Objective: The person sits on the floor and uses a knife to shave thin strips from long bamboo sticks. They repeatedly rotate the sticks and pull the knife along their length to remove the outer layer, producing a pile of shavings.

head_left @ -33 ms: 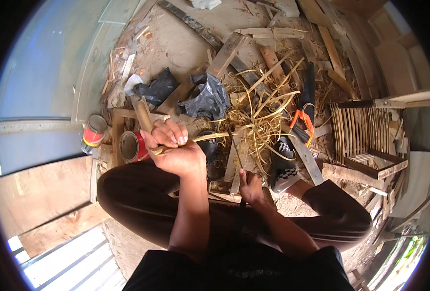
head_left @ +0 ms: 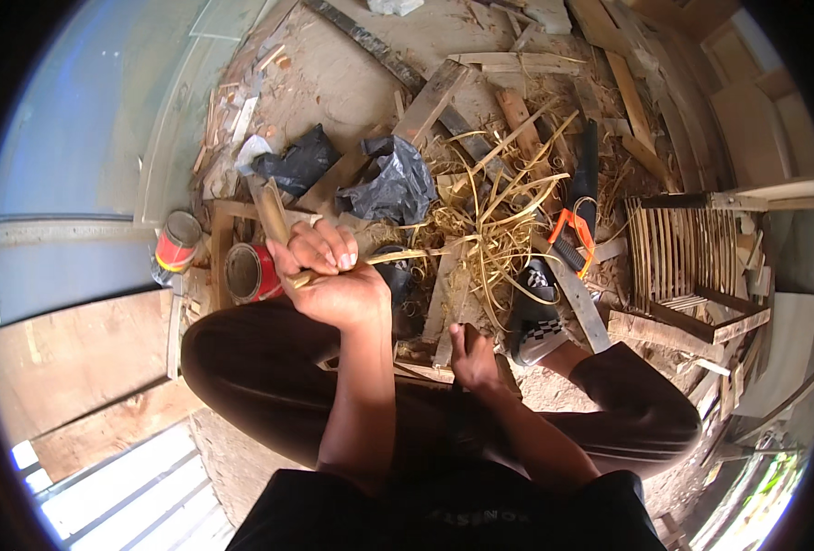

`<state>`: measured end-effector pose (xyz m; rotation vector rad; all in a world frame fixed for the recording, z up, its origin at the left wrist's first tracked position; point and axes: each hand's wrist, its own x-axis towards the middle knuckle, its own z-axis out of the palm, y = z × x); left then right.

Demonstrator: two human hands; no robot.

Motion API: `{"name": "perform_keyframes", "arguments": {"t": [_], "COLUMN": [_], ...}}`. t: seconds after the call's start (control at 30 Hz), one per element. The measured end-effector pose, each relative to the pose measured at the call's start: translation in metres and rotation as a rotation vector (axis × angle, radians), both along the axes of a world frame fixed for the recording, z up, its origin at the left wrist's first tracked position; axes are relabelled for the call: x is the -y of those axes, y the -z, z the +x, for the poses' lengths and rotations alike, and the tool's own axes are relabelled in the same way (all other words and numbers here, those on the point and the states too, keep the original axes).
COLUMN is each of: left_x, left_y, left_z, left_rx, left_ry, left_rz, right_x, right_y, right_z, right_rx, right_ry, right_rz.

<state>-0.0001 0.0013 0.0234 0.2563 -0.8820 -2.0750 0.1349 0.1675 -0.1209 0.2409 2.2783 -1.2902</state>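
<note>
My left hand (head_left: 329, 275) is raised over my left knee and shut on a thin pale bamboo strip (head_left: 402, 256) that runs right toward a pile of strips (head_left: 494, 220). A flat wooden stick (head_left: 269, 209) sticks up and to the left from behind the same hand. My right hand (head_left: 476, 360) is lower, between my legs, with its fingers curled down over something narrow and dark on a wooden slat (head_left: 443, 308). I cannot make out what it grips. My checkered shoe (head_left: 535, 312) rests beside the pile.
Two red tin cans (head_left: 251, 273) (head_left: 179, 241) stand left of my left hand. Black plastic bags (head_left: 388, 188) lie beyond it. An orange-handled saw (head_left: 574, 230) lies right of the strips, next to a slatted wooden frame (head_left: 691, 248). Planks and offcuts litter the dirt floor.
</note>
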Motion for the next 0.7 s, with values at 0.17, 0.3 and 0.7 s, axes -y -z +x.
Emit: {"name": "perform_keyframes", "arguments": {"t": [0.17, 0.3, 0.7], "left_x": [-0.003, -0.003, -0.001], "left_y": [-0.006, 0.003, 0.000], "left_z": [0.001, -0.005, -0.006], "left_rx": [0.011, -0.024, -0.001], "left_ry": [0.040, 0.012, -0.070], "left_rz": [-0.009, -0.018, 0.040], "right_x": [-0.009, -0.029, -0.069], "right_y": [0.056, 0.038, 0.050], "right_z": [0.001, -0.034, -0.009], "right_rx": [0.124, -0.058, -0.058], "right_ry": [0.082, -0.135, -0.213], "right_rz": [0.151, 0.154, 0.037]}}
